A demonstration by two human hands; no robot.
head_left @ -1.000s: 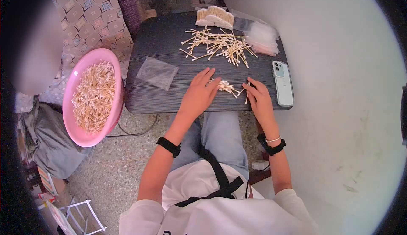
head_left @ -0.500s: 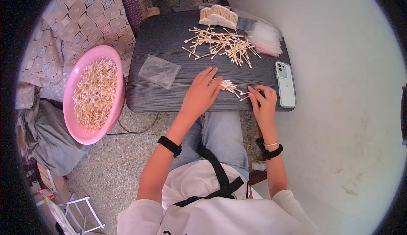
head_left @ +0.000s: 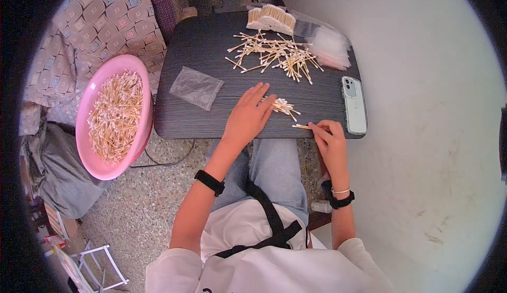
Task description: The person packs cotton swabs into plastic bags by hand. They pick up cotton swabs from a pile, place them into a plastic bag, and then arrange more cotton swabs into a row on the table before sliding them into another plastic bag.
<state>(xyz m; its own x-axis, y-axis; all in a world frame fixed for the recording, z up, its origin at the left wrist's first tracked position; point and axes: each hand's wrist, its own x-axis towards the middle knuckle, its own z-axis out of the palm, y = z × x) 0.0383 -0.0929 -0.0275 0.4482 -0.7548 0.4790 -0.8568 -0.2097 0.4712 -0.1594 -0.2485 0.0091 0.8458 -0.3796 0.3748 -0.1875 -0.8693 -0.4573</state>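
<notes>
My left hand (head_left: 250, 112) lies with its fingers stretched out on the dark table, beside and partly over a small group of cotton swabs (head_left: 285, 106). My right hand (head_left: 328, 134) is closed in a pinch near the table's front edge. Between its thumb and fingers are cotton swabs (head_left: 301, 127), their white tips pointing left; how many is hard to tell. Farther back lies a loose scatter of cotton swabs (head_left: 274, 53). Behind that, neat bundles of swabs (head_left: 272, 19) stand at the table's far edge.
A flat clear plastic bag (head_left: 196, 88) lies on the table's left part. More clear bags (head_left: 330, 47) are stacked at the back right. A phone (head_left: 355, 105) rests along the right edge, near the wall (head_left: 422, 108). Left of the table, a pink basin (head_left: 82, 129) holds many swabs.
My right hand has moved slightly down toward the table's front edge, carrying the pinched swabs away from the small group. The left hand stays nearly in place.
</notes>
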